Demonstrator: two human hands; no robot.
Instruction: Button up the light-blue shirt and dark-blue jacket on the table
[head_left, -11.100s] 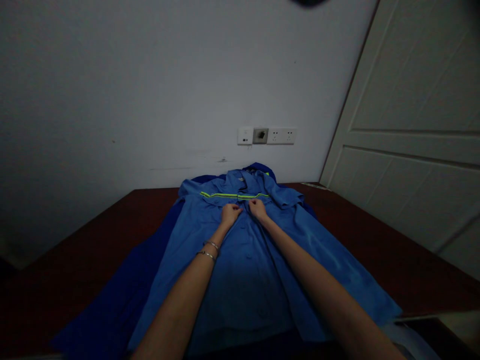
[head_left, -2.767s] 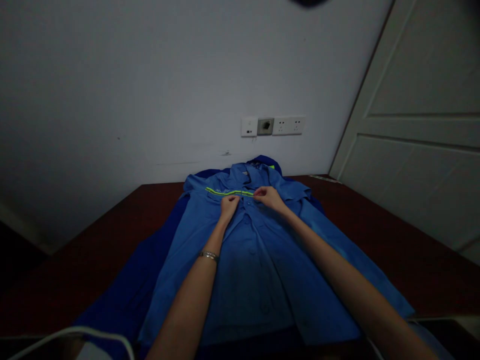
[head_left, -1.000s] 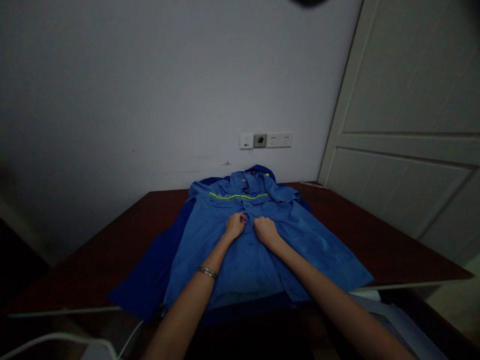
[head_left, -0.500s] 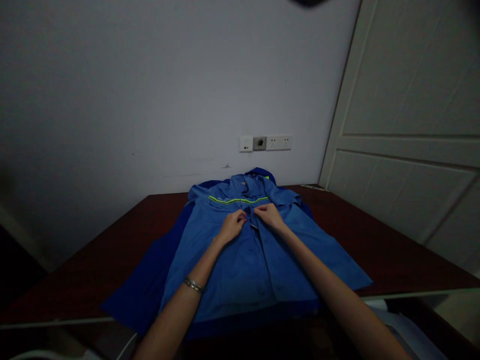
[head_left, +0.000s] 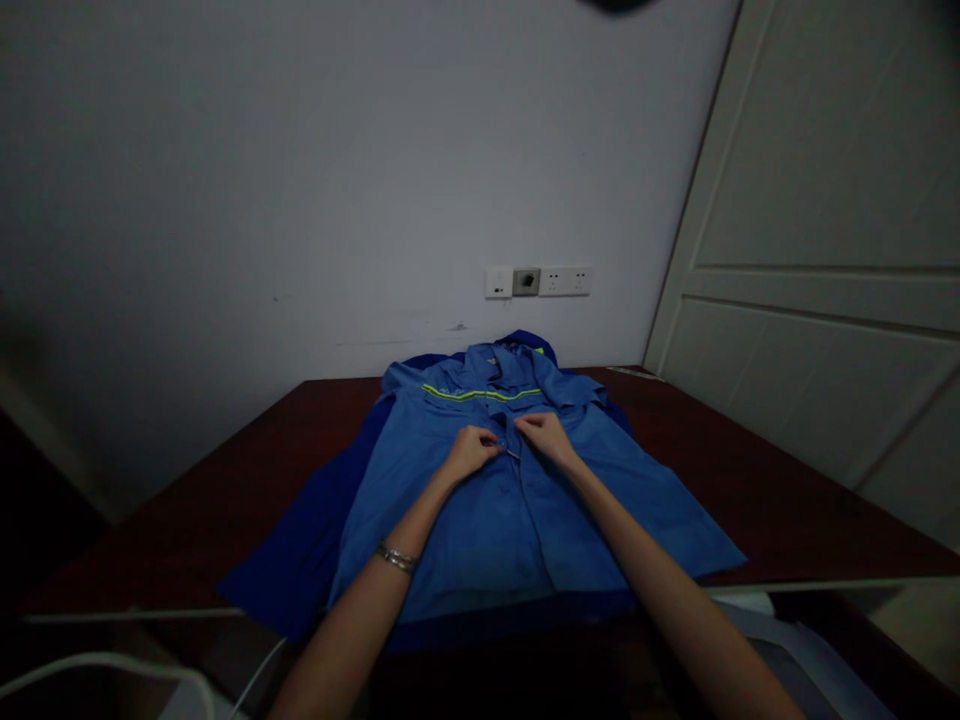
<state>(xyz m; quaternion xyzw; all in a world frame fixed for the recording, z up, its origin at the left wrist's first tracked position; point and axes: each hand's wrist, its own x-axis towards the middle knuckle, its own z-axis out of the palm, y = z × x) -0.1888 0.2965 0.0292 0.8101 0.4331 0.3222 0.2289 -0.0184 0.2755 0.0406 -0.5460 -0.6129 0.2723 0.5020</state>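
Note:
A light blue short-sleeved shirt [head_left: 442, 540] with a yellow-green chest stripe lies spread out, its collar towards the wall. Beneath it is a darker blue garment [head_left: 300, 545], showing at the left, the back and along the front edge. My left hand [head_left: 472, 450] pinches the left front edge of the shirt below the stripe, near a button. Across the gap, my right hand [head_left: 544, 435] has the right front edge between thumb and fingers, slightly lifted. The placket falls a little open between the hands. A bracelet [head_left: 397, 557] circles my left wrist.
The shirt rests on a dark red-brown table [head_left: 262, 450] against a pale wall. Wall sockets [head_left: 564, 282] sit behind it, and a white panelled door [head_left: 825, 250] stands at the right. A white cable [head_left: 112, 660] hangs at the lower left, below the table edge.
The view has shifted slightly. My left hand has moved a little right along the shirt's front edge, closer to the opening. My right hand keeps its pinch on the other edge.

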